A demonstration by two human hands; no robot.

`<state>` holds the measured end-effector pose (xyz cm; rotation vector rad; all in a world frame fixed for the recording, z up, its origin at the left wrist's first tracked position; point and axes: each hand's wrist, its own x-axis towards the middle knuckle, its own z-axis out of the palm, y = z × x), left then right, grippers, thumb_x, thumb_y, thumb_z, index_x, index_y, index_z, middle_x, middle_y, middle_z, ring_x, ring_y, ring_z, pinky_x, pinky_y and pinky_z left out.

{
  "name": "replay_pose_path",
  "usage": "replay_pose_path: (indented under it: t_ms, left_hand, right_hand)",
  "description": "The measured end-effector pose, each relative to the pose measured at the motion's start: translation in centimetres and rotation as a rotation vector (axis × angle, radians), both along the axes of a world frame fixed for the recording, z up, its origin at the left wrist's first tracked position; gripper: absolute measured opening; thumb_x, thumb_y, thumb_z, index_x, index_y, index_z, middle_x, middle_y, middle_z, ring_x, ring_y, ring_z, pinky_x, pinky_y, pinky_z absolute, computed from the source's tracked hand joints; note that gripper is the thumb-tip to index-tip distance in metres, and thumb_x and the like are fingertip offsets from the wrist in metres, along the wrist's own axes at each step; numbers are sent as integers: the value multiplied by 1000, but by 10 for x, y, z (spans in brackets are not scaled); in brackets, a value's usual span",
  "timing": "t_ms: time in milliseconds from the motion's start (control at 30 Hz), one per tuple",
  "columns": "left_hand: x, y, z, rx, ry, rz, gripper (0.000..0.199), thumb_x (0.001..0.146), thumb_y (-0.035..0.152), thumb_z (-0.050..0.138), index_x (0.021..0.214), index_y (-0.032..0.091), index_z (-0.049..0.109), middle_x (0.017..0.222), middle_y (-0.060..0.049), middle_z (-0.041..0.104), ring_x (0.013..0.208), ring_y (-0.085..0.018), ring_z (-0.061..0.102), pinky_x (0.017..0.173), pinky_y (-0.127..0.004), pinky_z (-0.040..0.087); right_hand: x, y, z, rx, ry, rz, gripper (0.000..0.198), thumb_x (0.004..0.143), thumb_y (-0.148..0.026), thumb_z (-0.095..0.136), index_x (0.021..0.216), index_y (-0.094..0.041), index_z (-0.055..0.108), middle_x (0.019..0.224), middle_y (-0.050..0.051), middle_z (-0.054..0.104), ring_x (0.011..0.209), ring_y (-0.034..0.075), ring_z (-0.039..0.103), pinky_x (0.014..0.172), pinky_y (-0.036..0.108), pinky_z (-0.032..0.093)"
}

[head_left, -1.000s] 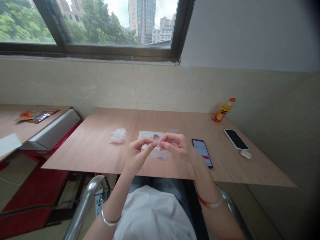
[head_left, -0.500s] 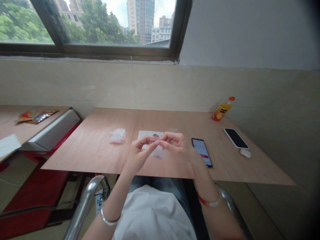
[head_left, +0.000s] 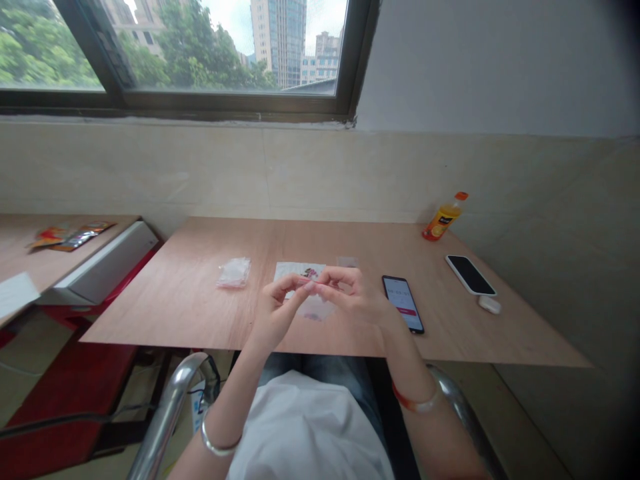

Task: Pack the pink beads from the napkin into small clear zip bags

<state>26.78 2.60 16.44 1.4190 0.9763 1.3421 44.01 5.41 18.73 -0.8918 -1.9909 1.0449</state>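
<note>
My left hand and my right hand meet above the table, thumbs and forefingers pinched together. Between the fingertips runs the red top strip of a small clear zip bag, which appears to hang below them; whatever is in it is too small to make out. Behind the hands lies a white sheet with small dark pink pieces or print on it, partly hidden by the fingers. A stack of clear bags with a reddish edge rests to the left.
Right of my hands lies a lit phone. Farther right are a second phone, a white earbud case and an orange drink bottle. Another clear piece of plastic lies behind my right hand. The wooden table ends before my lap.
My right hand has shifted slightly left along the bag's red strip, and the fingertips are closer together. The things on the table stay in place; the view has moved a little.
</note>
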Motion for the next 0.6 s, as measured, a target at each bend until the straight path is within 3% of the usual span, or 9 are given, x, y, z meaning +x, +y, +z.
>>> replay_pose_path:
  t_ms: [200,400,500,600]
  left_hand:
    - [-11,6,5,-28,107,-43,20,83,35,66,83,18,75,86,-5,75,88,-20,66,81,-28,48]
    - [-13,19,4,-24,137,-56,21,82,37,66,86,21,77,92,-5,76,92,-21,66,83,-29,48]
    - [-8,29,2,-17,147,-73,24,84,38,63,89,20,77,93,-6,75,89,-20,66,78,-28,49]
    - [-1,42,-4,-23,214,-64,25,82,38,62,90,18,77,84,-5,75,76,-17,64,66,-25,47]
  right_hand:
    - [11,10,1,-41,-85,-61,43,82,-51,62,59,-15,61,56,-2,54,53,8,42,50,22,28]
    - [20,19,14,-57,-91,-39,38,78,-50,67,63,-15,70,65,3,66,63,13,56,57,24,38]
    - [28,29,14,-73,-129,-11,36,77,-50,66,68,-16,73,70,4,70,69,15,60,62,25,43]
    - [37,41,8,-135,-142,0,33,76,-47,66,86,-17,76,87,6,74,80,18,64,70,27,47]
